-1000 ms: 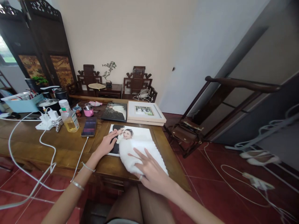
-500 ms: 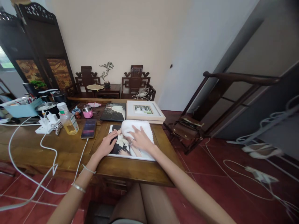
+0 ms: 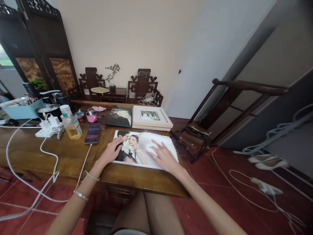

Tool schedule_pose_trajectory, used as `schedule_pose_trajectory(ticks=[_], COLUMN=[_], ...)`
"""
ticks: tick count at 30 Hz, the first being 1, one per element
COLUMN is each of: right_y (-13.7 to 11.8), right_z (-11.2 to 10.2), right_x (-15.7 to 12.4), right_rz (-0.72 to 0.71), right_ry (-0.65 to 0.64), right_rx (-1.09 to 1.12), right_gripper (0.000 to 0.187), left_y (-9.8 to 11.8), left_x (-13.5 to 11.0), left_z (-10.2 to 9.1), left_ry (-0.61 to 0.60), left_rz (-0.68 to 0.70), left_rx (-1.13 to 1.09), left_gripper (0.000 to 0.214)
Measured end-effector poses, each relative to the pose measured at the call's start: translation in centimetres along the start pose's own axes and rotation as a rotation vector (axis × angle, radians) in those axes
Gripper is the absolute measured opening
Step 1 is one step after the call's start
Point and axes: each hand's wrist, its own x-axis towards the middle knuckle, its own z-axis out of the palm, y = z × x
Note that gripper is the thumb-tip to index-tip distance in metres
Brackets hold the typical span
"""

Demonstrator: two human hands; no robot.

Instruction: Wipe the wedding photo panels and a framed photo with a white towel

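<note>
A wedding photo panel (image 3: 140, 157) with a white edge lies flat near the front edge of the wooden table (image 3: 151, 179). My left hand (image 3: 110, 152) rests on its left side, fingers stretched over the dark-suited figure. On the right side, a fluffy white cloth (image 3: 146, 139) with a scalloped edge covers part of the picture and reaches past its right edge. My right hand (image 3: 165, 157) presses flat on this cloth from above, its fingers spread. The picture beneath the cloth is hidden.
Behind the panel lie a dark photo panel (image 3: 119, 117) and a white picture frame (image 3: 163, 122). To the left are a charging phone (image 3: 92, 133), a pink cup (image 3: 91, 116), a bottle (image 3: 71, 125) and a power strip (image 3: 46, 131) with cables. A chair (image 3: 215, 111) stands at right.
My right hand and the white cloth have slid to the right across the photo, uncovering its middle. My left hand has stayed in place.
</note>
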Motion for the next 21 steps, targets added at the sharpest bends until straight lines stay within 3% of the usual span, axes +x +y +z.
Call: schedule_pose_trajectory(ticks=[3, 5, 8, 12, 16, 21], right_y=[-0.4, -2.3, -5.9, -8.7, -8.0, -3.8], right_z=[0.4, 0.8, 1.3, 1.0, -0.2, -0.3], right_x=[3.6, 5.3, 5.8, 3.1, -0.9, -1.8], right_rz=[0.161, 0.170, -0.021, -0.340, -0.405, -0.200], right_ry=[0.012, 0.009, -0.026, -0.094, -0.102, -0.031], right_rx=[-0.051, -0.063, -0.016, 0.110, 0.197, 0.142], right_gripper=[0.040, 0.038, 0.033, 0.027, 0.024, 0.028], left_y=[0.3, 0.8, 1.7, 2.2, 1.9, 1.3], left_x=[0.1, 0.2, 0.2, 0.2, 0.2, 0.1], left_z=[-0.1, -0.4, -1.0, -1.4, -1.0, -0.3], left_ry=[0.003, 0.037, 0.157, 0.282, 0.244, 0.074], left_rz=[-0.010, -0.035, -0.100, -0.158, -0.136, -0.045], left_rx=[-0.018, -0.065, -0.182, -0.287, -0.201, -0.058], left_gripper=[0.040, 0.041, 0.045, 0.050, 0.051, 0.043])
